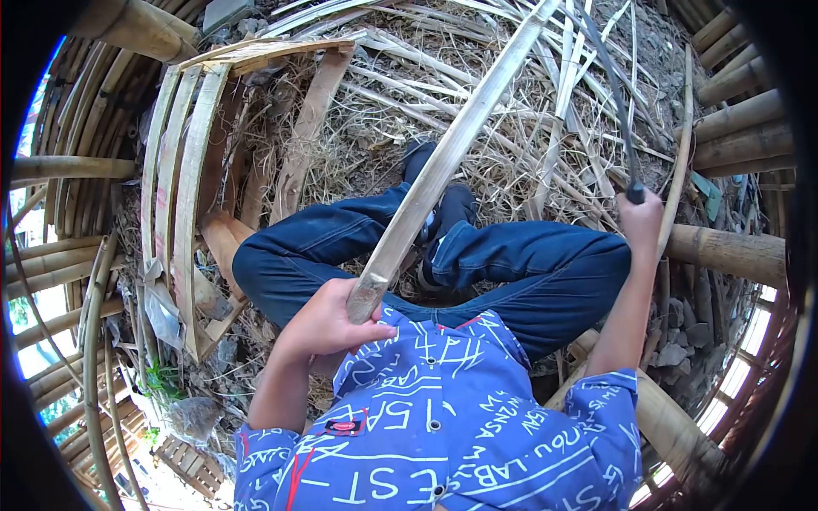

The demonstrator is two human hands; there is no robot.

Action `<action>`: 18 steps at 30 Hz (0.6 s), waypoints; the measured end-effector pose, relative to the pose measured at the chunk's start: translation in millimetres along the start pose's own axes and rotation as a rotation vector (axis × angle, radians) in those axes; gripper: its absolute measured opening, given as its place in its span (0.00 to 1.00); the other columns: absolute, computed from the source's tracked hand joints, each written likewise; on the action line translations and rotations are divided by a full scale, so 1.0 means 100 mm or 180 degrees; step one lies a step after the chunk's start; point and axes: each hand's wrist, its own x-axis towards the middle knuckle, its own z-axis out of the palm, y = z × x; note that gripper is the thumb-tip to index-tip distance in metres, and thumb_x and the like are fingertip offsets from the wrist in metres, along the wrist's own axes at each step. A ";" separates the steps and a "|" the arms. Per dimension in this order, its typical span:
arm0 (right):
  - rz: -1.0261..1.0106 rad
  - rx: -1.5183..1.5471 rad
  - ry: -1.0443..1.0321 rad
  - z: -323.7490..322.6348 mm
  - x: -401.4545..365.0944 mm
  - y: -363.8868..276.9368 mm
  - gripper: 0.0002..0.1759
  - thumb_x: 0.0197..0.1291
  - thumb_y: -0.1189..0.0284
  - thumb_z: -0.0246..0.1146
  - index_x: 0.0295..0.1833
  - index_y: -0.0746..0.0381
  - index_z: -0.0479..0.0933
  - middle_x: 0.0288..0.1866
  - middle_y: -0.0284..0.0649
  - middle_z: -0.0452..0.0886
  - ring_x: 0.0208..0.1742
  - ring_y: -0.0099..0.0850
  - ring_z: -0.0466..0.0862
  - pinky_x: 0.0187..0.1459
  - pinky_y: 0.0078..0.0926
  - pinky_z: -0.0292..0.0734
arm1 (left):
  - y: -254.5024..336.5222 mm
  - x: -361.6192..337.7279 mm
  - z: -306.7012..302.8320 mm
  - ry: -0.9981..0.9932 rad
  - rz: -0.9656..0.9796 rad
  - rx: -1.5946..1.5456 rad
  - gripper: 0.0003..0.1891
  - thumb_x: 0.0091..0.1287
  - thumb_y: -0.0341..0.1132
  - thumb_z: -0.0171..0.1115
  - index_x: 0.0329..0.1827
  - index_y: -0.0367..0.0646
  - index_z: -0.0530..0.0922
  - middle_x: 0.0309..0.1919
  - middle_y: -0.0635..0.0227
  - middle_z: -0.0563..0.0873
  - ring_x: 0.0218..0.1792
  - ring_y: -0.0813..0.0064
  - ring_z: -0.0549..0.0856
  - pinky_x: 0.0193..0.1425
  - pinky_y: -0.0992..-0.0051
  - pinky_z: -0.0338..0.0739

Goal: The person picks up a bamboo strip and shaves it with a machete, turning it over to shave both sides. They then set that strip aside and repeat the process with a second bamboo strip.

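Note:
My left hand [336, 319] is closed round the near end of a long, pale wooden strip [452, 162], which may be split bamboo. The strip slants up and to the right across my legs, its far end reaching the top edge of the view. Out to the right, my right hand [641, 217] grips the black handle of a machete [615, 89]. Its long, thin, dark blade points away from me, up and slightly left, apart from the strip.
Several loose split strips [562, 77] lie over straw and shavings ahead of my crossed legs [520, 264]. On the left stands a slatted wooden crate [183, 179]. Bamboo poles [724, 255] rise on both sides. Stones [682, 345] lie at the lower right.

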 end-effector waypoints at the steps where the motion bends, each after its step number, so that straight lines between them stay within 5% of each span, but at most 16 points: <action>1: -0.0128 0.0239 -0.0034 -0.01 -0.14 -0.15 0.11 0.50 0.68 0.64 0.30 0.67 0.79 0.21 0.47 0.80 0.25 0.40 0.82 0.32 0.36 0.73 | 0.04 0.06 0.04 0.0039 -0.0140 -0.0041 0.16 0.52 0.35 0.77 0.28 0.42 0.74 0.17 0.76 0.77 0.18 0.87 0.77 0.21 0.82 0.70; 4: -0.0289 0.0872 -0.0428 0.08 -0.59 -0.58 0.09 0.50 0.73 0.65 0.25 0.68 0.76 0.18 0.38 0.77 0.21 0.23 0.76 0.27 0.28 0.71 | 0.18 0.26 0.15 0.0087 -0.0337 -0.0150 0.16 0.52 0.34 0.77 0.28 0.42 0.73 0.17 0.76 0.77 0.16 0.86 0.77 0.19 0.82 0.70; 7: -0.0465 0.1410 -0.1077 0.24 -0.99 -0.91 0.11 0.49 0.72 0.69 0.25 0.67 0.75 0.16 0.38 0.74 0.19 0.22 0.70 0.24 0.27 0.67 | 0.21 0.43 0.23 0.0095 -0.0256 -0.0237 0.15 0.53 0.32 0.76 0.28 0.43 0.72 0.17 0.75 0.77 0.16 0.85 0.77 0.18 0.82 0.69; 11: -0.0667 0.1371 -0.1749 0.31 -1.36 -1.29 0.10 0.44 0.68 0.71 0.28 0.62 0.79 0.20 0.46 0.79 0.25 0.40 0.85 0.30 0.34 0.78 | 0.23 0.52 0.29 0.0079 0.0007 -0.0320 0.14 0.55 0.30 0.74 0.28 0.43 0.72 0.17 0.76 0.77 0.15 0.86 0.76 0.17 0.82 0.68; 13: -0.0950 0.1262 -0.1779 0.39 -1.45 -1.39 0.11 0.41 0.67 0.72 0.29 0.61 0.80 0.22 0.49 0.80 0.29 0.49 0.84 0.32 0.40 0.78 | 0.16 0.56 0.32 0.0173 0.0194 -0.0280 0.14 0.55 0.29 0.73 0.28 0.43 0.71 0.17 0.77 0.76 0.15 0.86 0.75 0.17 0.81 0.67; 18: -0.1079 0.1167 -0.1772 0.49 -1.50 -1.49 0.12 0.40 0.66 0.71 0.30 0.60 0.80 0.24 0.50 0.81 0.30 0.51 0.83 0.34 0.45 0.78 | 0.04 0.59 0.44 0.0118 0.0260 -0.0444 0.14 0.56 0.28 0.71 0.30 0.44 0.69 0.17 0.77 0.75 0.15 0.86 0.74 0.16 0.81 0.65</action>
